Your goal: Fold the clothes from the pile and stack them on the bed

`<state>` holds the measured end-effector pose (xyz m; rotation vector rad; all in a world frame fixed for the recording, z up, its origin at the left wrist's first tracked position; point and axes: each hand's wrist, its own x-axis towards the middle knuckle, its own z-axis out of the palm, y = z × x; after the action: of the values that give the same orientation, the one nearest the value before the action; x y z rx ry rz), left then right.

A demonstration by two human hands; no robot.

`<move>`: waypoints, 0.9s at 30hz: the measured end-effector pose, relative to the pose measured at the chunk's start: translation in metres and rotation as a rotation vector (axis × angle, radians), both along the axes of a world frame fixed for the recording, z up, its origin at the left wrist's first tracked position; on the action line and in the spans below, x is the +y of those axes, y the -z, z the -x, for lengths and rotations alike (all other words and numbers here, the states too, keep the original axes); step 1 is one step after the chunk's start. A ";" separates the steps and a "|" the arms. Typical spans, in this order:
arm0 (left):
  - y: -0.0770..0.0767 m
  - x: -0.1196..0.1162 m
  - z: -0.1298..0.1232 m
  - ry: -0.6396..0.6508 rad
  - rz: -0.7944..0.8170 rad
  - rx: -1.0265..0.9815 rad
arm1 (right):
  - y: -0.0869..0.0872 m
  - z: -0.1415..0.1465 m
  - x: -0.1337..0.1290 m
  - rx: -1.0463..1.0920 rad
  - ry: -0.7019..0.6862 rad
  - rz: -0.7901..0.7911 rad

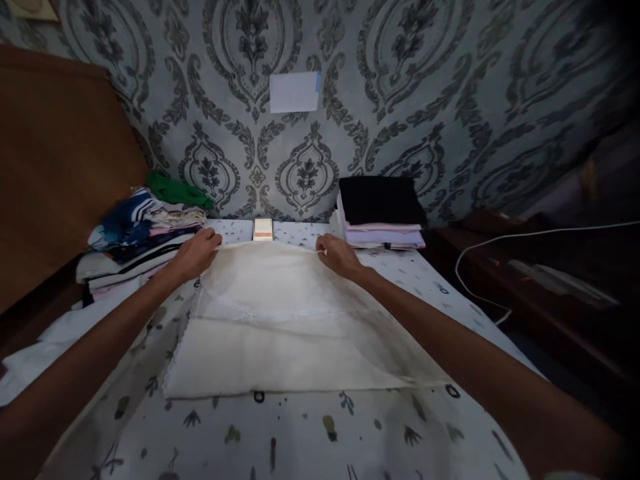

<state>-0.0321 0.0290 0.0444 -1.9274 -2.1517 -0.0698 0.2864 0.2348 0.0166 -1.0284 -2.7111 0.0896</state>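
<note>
With left hand [199,252] and right hand [340,253], I'm clamping fingers on far hem of cream, scallop-edged fabric cloth [280,353], lying mid-surface, toward far edge of white printed bedsheet [295,443]. Judging level grips, even tension as best preventing creases.

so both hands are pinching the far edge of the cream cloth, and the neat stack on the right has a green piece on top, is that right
Not quite: in the head view, the top piece of the neat stack on the right is black, not green. The left hand and right hand do pinch the cream cloth at its far edge.
</note>
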 end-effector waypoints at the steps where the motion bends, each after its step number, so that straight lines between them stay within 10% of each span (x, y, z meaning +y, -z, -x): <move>1: -0.002 -0.016 -0.009 0.031 -0.027 0.027 | 0.001 -0.010 -0.010 0.003 -0.013 -0.031; 10: 0.016 -0.098 -0.038 0.111 0.389 -0.033 | 0.017 -0.064 -0.066 -0.168 -0.128 -0.004; 15: 0.009 -0.074 -0.046 0.108 0.239 -0.247 | -0.007 -0.016 -0.094 -0.020 -0.106 0.030; 20: 0.052 -0.035 -0.086 -0.014 0.182 -0.287 | 0.019 0.044 -0.115 -0.057 -0.212 0.116; 27: 0.079 -0.037 -0.068 -0.096 0.266 -0.214 | 0.055 -0.004 -0.072 -0.073 -0.020 0.251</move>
<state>0.0363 -0.0081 -0.0345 -2.0342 -2.5019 0.0314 0.2905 0.1629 -0.0380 -1.0891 -2.8298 0.4129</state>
